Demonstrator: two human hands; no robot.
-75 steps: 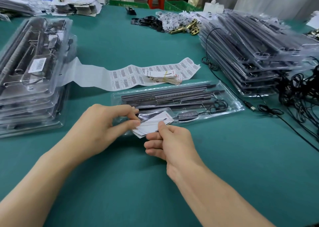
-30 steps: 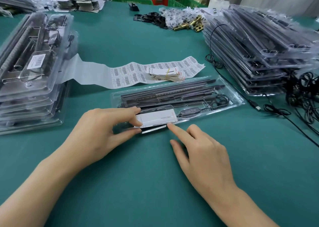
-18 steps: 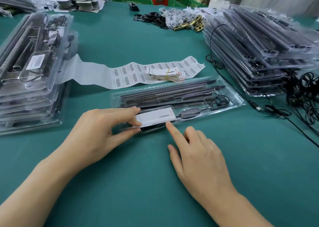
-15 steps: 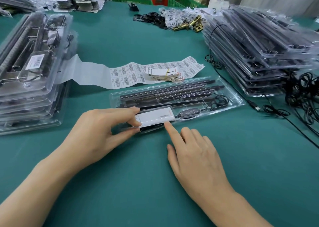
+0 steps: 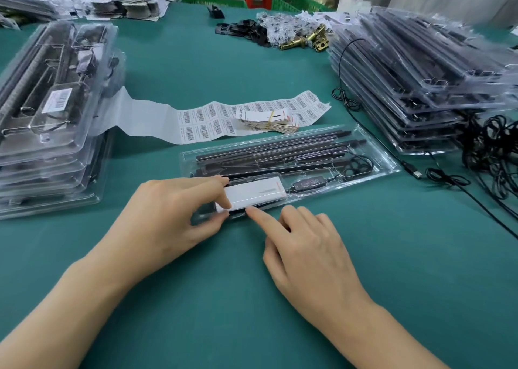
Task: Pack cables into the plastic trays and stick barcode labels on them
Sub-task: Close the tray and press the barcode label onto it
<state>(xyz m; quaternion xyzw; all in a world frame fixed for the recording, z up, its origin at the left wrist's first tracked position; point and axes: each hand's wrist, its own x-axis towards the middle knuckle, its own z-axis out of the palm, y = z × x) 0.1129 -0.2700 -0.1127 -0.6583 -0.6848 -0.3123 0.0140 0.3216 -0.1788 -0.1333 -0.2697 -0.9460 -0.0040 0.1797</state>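
While left hand (image 5: 173,214) pinches white card (image 5: 255,193), right hand (image 5: 305,251), forefinger straight, touches its near edge

Head-worn view, forward and down, close

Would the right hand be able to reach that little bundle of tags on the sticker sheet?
Probably yes. The left hand pinches the white card, but the right hand holds nothing, and only the low, flat plastic tray lies between it and the bundle of tags.
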